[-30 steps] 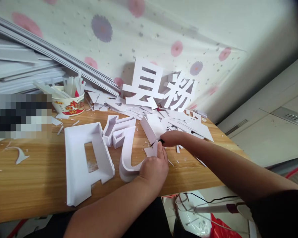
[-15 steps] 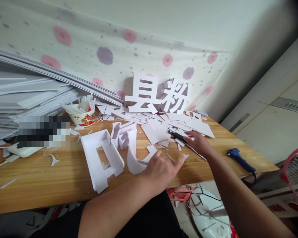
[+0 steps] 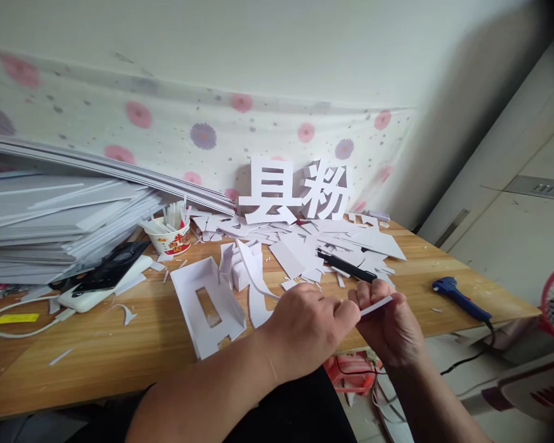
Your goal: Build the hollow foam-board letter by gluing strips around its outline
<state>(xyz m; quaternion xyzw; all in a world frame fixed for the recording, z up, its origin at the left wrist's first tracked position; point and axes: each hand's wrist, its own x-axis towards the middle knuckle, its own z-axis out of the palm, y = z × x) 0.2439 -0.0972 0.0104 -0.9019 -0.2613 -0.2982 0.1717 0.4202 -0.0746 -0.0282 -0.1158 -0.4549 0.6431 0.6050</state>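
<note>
Both my hands are raised just above the front edge of the wooden table (image 3: 96, 344). My left hand (image 3: 307, 326) and my right hand (image 3: 390, 326) each pinch an end of a thin white foam strip (image 3: 376, 305) held between them. Left of my hands lies a white box-shaped foam character (image 3: 210, 307), with a curved white strip (image 3: 253, 280) standing beside it. A black pen-like tool (image 3: 346, 267) lies on white offcuts just beyond my hands.
Two finished white characters (image 3: 295, 191) lean on the flowered cloth at the back. A stack of white foam sheets (image 3: 50, 215) fills the left. A paper bowl of strips (image 3: 170, 237), a phone on a power bank (image 3: 104, 277) and a blue glue gun (image 3: 459, 294) also sit here.
My right hand has left the black tool on the offcuts. Both hands came back toward me and now pinch a thin white strip together. The view has tilted up and to the right.
</note>
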